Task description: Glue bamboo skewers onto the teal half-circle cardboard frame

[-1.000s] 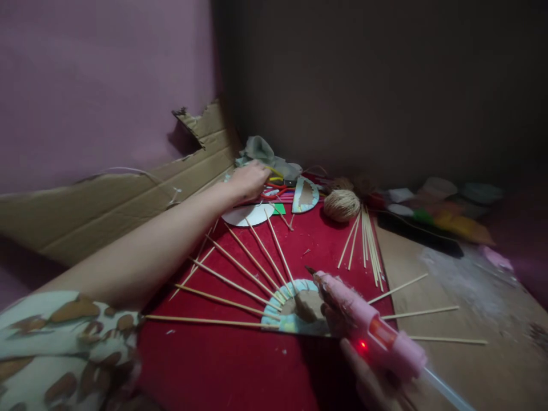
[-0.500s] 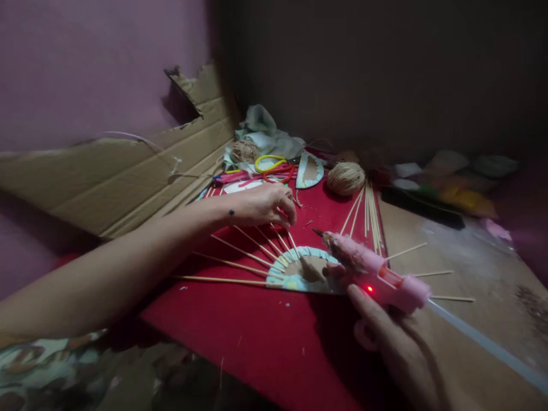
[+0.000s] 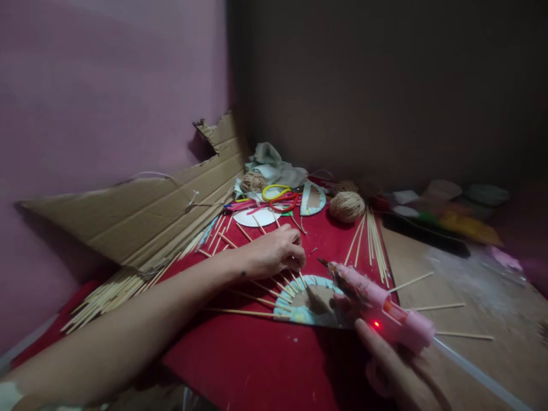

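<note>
My right hand [image 3: 396, 362] is wrapped around a pink hot glue gun [image 3: 381, 299] with a glowing red light. Its dark nozzle points up and left, and a clear glue stick [image 3: 475, 374] trails from its back. On the red surface lies a half-round cardboard piece [image 3: 285, 299] with a pale blue edge. Thin wooden sticks [image 3: 244, 312] fan outward from that edge on both sides. Above it, my left hand [image 3: 280, 251] is closed with curled fingers around one wooden stick [image 3: 303, 279], whose lower end meets the edge; the fingertips are partly hidden.
Loose sticks [image 3: 107, 297] lie at left beside a torn cardboard sheet [image 3: 171, 211]. Behind are yellow- and red-handled scissors [image 3: 286, 202], twine balls [image 3: 347, 206], another half-round piece [image 3: 313, 200] and crumpled cloth [image 3: 274, 165]. More sticks [image 3: 374, 245] and a dark long object [image 3: 426, 234] lie to the right.
The view has tilted upward, so the scene sits lower and more loose sticks show at left. My left hand stays close above the half-round piece's edge; the glue gun remains in my right hand.
</note>
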Demonstrator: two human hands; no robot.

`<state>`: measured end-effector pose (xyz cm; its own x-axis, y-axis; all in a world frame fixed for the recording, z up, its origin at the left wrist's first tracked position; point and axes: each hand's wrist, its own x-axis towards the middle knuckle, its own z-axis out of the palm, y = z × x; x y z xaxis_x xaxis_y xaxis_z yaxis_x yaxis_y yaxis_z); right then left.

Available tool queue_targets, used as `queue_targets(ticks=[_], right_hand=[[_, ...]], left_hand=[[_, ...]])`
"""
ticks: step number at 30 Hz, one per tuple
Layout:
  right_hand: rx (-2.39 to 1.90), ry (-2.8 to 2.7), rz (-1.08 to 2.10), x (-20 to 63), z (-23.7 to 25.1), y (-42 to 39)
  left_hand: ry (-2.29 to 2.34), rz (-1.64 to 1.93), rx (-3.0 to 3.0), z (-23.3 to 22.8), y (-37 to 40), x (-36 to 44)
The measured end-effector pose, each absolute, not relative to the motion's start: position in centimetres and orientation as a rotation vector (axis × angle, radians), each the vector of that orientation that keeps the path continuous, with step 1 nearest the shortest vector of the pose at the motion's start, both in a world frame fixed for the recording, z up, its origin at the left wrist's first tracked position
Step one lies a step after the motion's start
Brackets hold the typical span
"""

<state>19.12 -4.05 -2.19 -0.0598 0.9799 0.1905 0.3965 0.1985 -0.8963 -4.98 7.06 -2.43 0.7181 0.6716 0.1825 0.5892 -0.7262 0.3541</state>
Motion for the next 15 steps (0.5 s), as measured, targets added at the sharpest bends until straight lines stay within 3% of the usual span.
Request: queue_targets(ticks=[15], right_hand=[[-1.486,-1.644,0.836,19.86,-2.21,-4.16]], left_hand=[[0.979,0.365,2.636,-2.45,7.09,-5.00]])
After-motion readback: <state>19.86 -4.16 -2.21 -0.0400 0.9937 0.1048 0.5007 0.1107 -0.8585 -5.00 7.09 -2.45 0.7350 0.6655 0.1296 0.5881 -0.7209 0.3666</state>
